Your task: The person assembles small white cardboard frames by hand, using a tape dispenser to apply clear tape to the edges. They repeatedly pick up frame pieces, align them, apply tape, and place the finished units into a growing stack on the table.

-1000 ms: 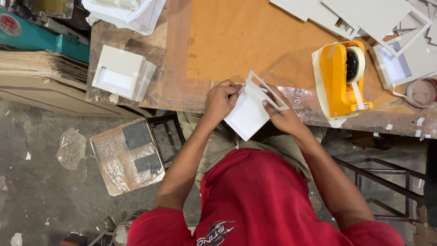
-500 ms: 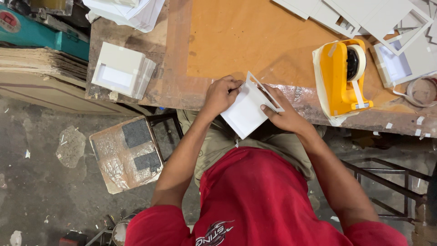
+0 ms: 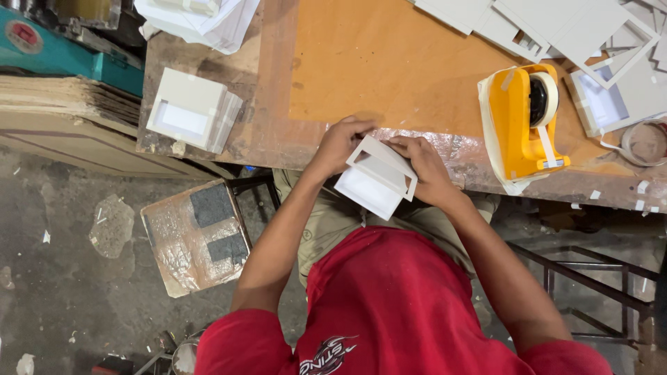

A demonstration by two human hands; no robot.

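Both hands hold a small white cardboard box (image 3: 375,182) over the near edge of the workbench (image 3: 389,62), above the person's lap. Left hand (image 3: 339,144) is closed on the box's left upper corner, fingers curled over the rim and thumb side hidden behind the card. Right hand (image 3: 424,165) is closed on the right side, fingertips pressed on the top frame edge. The box is tilted, open face up, with a white frame piece raised along its upper edge between the two grips; whether that frame is joined to the box cannot be told.

Right of the grip, just beyond the right hand, a yellow tape dispenser (image 3: 522,118) stands on the bench with a strip of tape hanging at its front. Beyond it lie loose white card frames (image 3: 597,42) and a tape roll (image 3: 643,142). Well left of the grip, a finished white box (image 3: 189,110) sits on the bench corner. Further out, above it, a stack of white card sheets (image 3: 201,17). Below the left forearm, a plastic-wrapped board (image 3: 198,232) rests on the floor
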